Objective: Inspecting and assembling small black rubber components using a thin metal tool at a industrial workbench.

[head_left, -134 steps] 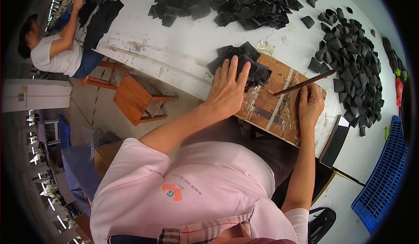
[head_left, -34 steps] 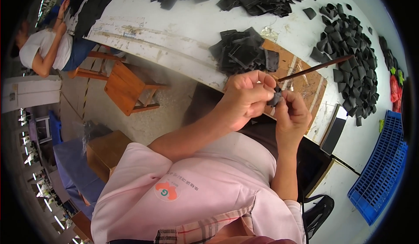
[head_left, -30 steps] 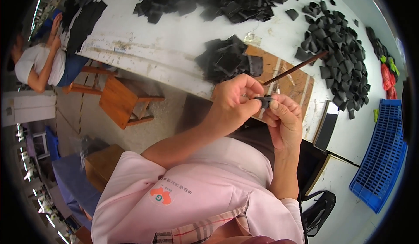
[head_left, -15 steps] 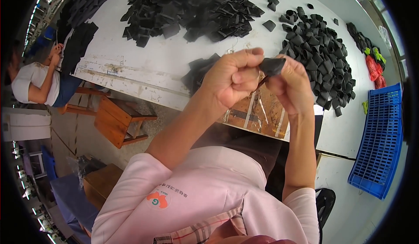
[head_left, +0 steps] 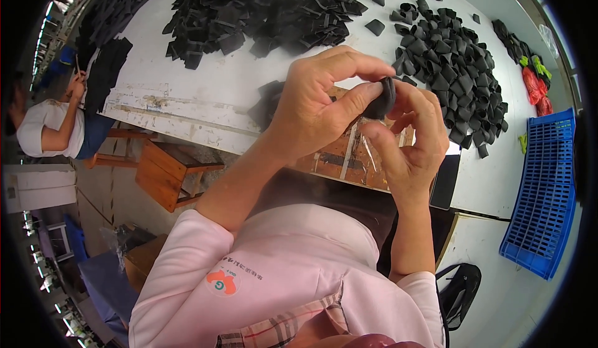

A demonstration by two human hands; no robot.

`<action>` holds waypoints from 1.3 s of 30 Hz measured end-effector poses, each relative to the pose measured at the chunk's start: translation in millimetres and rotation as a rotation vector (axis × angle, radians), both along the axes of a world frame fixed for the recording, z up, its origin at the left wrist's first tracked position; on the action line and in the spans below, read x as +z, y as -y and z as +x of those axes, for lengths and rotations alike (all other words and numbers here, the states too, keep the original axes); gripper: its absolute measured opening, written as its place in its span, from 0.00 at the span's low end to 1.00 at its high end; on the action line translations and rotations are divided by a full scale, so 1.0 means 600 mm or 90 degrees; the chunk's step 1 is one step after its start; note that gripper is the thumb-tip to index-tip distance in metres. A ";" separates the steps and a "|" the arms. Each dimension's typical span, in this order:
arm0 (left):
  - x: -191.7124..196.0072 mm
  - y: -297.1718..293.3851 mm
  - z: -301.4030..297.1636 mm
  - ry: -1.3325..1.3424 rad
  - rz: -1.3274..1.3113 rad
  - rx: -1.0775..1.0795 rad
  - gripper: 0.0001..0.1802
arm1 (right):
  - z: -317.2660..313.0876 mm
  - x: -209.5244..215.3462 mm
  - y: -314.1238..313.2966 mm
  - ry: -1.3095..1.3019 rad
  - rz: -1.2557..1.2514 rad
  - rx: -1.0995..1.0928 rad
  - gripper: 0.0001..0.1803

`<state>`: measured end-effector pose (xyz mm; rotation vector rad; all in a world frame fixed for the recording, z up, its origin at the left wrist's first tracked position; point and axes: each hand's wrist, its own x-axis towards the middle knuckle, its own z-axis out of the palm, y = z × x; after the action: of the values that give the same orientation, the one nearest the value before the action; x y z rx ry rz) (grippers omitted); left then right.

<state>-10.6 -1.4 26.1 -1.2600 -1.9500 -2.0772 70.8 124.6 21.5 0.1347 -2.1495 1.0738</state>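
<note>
Above the table's front edge I hold a small black fabric piece (head_left: 380,102), folded and rounded like a little cup. My left hand (head_left: 321,95) is closed, pinching its left side between thumb and forefinger. My right hand (head_left: 414,136) curls its fingers against the right side, with the thumb spread below the lower edge. Part of the piece is hidden by the fingers. Behind my left wrist lie a few dark pieces (head_left: 265,103). Under both hands is a worn brown board (head_left: 327,163) with strips of clear tape.
Flat black pieces (head_left: 212,21) form a big heap at the back. Cup-shaped black pieces (head_left: 458,67) are piled on the right. A blue plastic crate (head_left: 541,192) stands far right, near a red bag (head_left: 534,86). On the left are a wooden stool (head_left: 165,173) and a seated co-worker (head_left: 53,127).
The black piece has turned from lying flat to a rounded, upright shape. My left hand has opened from a fist into a pinch. My right thumb has come off the piece and dropped lower.
</note>
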 end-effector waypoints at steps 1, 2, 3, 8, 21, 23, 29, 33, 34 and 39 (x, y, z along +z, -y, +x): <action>0.003 -0.001 0.001 0.030 -0.021 -0.046 0.12 | -0.003 0.004 0.005 0.000 0.030 -0.025 0.20; 0.003 -0.001 0.000 0.030 -0.021 -0.046 0.12 | -0.004 0.007 0.004 -0.001 0.030 -0.026 0.20; 0.001 0.000 -0.003 0.009 -0.028 -0.030 0.09 | -0.005 0.009 0.004 0.014 0.029 -0.022 0.16; -0.008 -0.008 0.004 0.082 -0.017 0.038 0.05 | -0.019 0.016 -0.001 -0.014 0.074 -0.016 0.05; -0.004 -0.020 0.013 0.117 0.143 0.007 0.05 | -0.011 0.016 -0.002 -0.024 0.035 -0.011 0.12; -0.009 -0.015 0.010 0.266 0.264 0.014 0.07 | -0.014 0.021 0.004 -0.018 0.034 -0.019 0.10; -0.027 -0.016 0.024 0.465 0.370 -0.029 0.09 | -0.017 -0.005 0.000 0.011 0.064 -0.014 0.05; -0.037 -0.011 0.023 0.367 0.308 0.013 0.08 | 0.007 -0.042 -0.008 0.143 -0.116 0.040 0.07; -0.036 -0.014 0.027 0.372 0.306 0.009 0.08 | 0.017 -0.038 -0.010 0.159 -0.233 0.043 0.10; -0.028 -0.017 0.037 0.296 0.306 0.068 0.06 | -0.006 0.037 0.007 0.075 -0.137 0.053 0.09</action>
<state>11.5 8.9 9.1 -0.6087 -1.4368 -2.7269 67.3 120.1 43.7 0.0614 -2.1301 1.3839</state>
